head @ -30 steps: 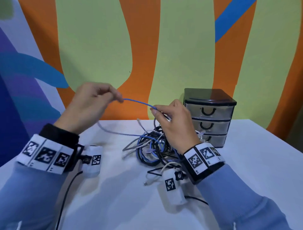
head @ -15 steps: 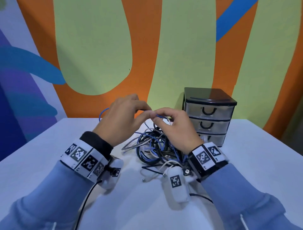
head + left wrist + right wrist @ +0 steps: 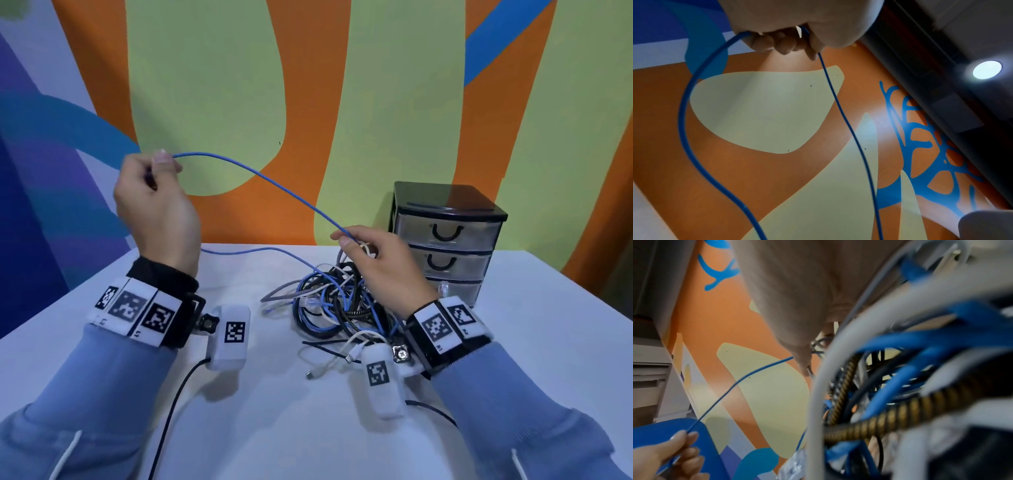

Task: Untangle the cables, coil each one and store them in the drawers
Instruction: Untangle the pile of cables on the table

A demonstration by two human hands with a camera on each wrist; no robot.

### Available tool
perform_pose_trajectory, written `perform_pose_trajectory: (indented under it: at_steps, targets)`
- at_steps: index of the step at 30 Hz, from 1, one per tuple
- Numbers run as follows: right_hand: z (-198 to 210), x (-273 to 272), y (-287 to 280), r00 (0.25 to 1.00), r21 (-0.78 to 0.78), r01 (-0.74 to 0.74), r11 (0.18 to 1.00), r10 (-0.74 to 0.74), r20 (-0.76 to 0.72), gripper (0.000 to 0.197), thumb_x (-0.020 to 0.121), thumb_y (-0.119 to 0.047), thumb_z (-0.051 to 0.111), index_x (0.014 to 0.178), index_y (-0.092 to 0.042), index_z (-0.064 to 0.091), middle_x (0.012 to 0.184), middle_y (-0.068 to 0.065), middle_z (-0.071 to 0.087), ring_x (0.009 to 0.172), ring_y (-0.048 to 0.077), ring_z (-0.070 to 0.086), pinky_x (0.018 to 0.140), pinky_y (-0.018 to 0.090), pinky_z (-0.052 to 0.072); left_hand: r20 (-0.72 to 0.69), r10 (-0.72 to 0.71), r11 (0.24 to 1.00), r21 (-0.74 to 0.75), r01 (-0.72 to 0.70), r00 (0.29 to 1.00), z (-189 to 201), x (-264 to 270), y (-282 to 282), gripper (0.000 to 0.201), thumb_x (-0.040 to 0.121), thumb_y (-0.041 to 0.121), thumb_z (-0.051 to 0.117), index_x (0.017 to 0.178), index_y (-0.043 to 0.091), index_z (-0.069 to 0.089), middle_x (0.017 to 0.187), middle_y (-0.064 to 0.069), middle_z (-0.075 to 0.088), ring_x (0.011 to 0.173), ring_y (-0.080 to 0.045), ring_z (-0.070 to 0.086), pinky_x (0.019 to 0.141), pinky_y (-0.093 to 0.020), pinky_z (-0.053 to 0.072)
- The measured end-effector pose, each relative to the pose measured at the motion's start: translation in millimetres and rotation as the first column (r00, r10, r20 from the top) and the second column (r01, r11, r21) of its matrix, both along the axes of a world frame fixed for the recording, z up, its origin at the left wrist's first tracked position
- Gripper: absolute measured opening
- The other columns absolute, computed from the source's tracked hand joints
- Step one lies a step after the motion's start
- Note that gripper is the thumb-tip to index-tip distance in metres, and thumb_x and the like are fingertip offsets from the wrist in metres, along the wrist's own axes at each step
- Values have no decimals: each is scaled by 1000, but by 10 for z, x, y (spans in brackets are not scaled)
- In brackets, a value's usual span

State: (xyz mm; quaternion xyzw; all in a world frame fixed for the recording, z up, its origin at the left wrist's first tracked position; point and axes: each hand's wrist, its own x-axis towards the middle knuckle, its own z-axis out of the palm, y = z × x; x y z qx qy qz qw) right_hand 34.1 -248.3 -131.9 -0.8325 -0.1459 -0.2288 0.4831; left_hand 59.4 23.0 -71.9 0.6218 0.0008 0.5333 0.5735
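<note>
The left hand (image 3: 156,205) and right hand (image 3: 380,263) each pinch the blue cable (image 3: 270,180) above the tangle (image 3: 339,305) on the desk (image 3: 274,428); beside it, the drawer unit (image 3: 445,240) stands closed, contents unclear.

Blue cable (image 3: 274,183) strung across wall (image 3: 394,102) of orange, pale yellow-green, blue and purple shapes. Tangle (image 3: 337,303) at table centre: blue, grey, white, black strands, one braided black-and-gold. Table (image 3: 513,342) white. Drawers (image 3: 448,240) at 2 o'clock: black frame, clear fronts, black handles. Sleeves (image 3: 102,394) light blue; wristbands (image 3: 133,310) white with black square codes.
</note>
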Motion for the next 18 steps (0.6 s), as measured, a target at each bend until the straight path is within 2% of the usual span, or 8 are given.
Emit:
perform_pose_trajectory:
  at_steps: [3,5,7,10,12,13,15,18]
  targets:
    - [6,-6,17,1000,23,18,1000,-18,-4,24,106,-39,58,118,-35,78,108,-9,74,102,14,63,84,34,49,-211,-34,996,74,51,977,-56,21,11,17,98,24,55,100,23,72,96,5,67,79,-3,57,78,-28,48]
    - [3,-14,39,1000,-2,25,1000,-25,18,24,106,-40,57,115,-35,79,104,-1,73,100,21,63,88,40,50,-263,60,958,287,19,963,-102,-10,-47,39,90,14,51,119,29,72,118,-5,65,102,-16,63,96,-41,51]
    - [5,-31,63,999,-32,16,999,-15,41,24,106,-38,57,114,-36,79,100,3,69,98,22,61,89,43,51,-180,116,845,535,-2,977,-116,-97,-181,58,84,10,48,135,31,66,136,-7,57,127,-25,55,110,-50,44]
    - [9,-52,80,999,-37,-21,999,22,32,24,107,-36,56,121,-41,75,96,1,60,96,15,56,85,37,47,-53,-13,593,803,50,999,-112,-227,-406,60,90,16,56,148,29,59,146,-4,55,137,-27,51,114,-52,40]
    - [5,-58,84,999,-32,-40,999,42,32,24,107,-36,57,123,-43,74,96,1,58,95,14,55,82,33,44,-133,-131,439,881,178,982,-160,-276,-537,46,102,34,56,147,29,60,139,1,62,130,-23,58,107,-50,48]
    - [4,-58,89,998,-30,-48,998,49,32,24,107,-37,57,123,-44,74,96,1,58,95,13,55,82,32,44,-181,-146,396,890,225,973,-187,-291,-573,42,105,46,55,143,30,64,129,6,67,120,-18,64,98,-48,53]
    - [0,-52,100,998,-18,-54,998,55,37,23,106,-39,59,123,-44,74,99,1,59,96,10,55,80,28,41,-222,-157,381,886,266,962,-226,-291,-589,39,102,59,58,126,33,75,102,13,72,90,-11,67,77,-43,55]
    - [-23,-26,104,998,-9,-52,999,52,43,20,104,-36,62,115,-49,74,104,0,63,99,8,58,79,24,38,-156,-212,435,869,236,965,-230,-276,-568,23,101,45,64,106,29,80,82,11,70,69,-13,57,64,-42,51]
